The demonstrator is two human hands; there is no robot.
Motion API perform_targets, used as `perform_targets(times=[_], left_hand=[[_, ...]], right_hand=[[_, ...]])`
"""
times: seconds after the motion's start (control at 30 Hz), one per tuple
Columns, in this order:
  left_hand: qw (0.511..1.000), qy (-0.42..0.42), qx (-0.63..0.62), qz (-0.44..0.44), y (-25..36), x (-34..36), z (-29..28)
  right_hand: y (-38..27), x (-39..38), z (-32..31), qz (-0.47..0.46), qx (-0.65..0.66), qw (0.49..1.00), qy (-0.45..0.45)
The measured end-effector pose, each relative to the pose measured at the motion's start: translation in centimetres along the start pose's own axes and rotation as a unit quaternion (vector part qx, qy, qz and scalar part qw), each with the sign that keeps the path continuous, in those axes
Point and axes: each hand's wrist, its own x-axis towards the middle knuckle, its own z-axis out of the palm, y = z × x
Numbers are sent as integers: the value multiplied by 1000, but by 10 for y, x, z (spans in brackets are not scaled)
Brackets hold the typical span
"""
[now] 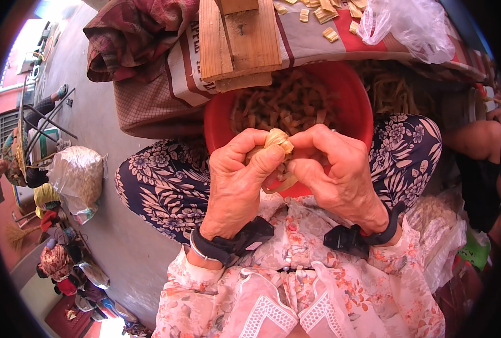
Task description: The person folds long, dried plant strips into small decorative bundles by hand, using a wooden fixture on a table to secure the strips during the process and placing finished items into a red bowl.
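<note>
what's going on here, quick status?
A seated person is working a folded yellowish strip with both hands. The left hand pinches it between thumb and forefinger; the right hand has its fingertips at the strip's other side. Both are above a red basin holding many similar strips. Beyond it, a wooden block sits on a cloth-covered surface.

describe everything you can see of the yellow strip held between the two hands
The yellow strip is glossy and finely ridged, and looks like dried plant fibre. It is bent over into a small rounded bundle; where its ends lie is hard to make out. The left hand pinches it from the left, with the thumb on its near side, and the right hand holds its right edge. It appears held over the red basin.
</note>
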Motion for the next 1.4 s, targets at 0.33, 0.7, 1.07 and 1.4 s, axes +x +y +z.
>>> perform_targets(times=[0.33, 0.7, 1.07, 1.4], left_hand=[[989, -81, -39, -115, 4, -2, -2], [994, -29, 89, -56, 9, -20, 4], [984, -131, -48, -109, 21, -22, -2], [984, -80, 143, -69, 18, -28, -16]], right_hand=[[-3, 7, -7, -140, -112, 977, -117], [-4, 1, -18, -79, -137, 964, -215], [-11, -8, -29, 327, 398, 837, -183], [-8, -9, -25, 391, 512, 762, -57]])
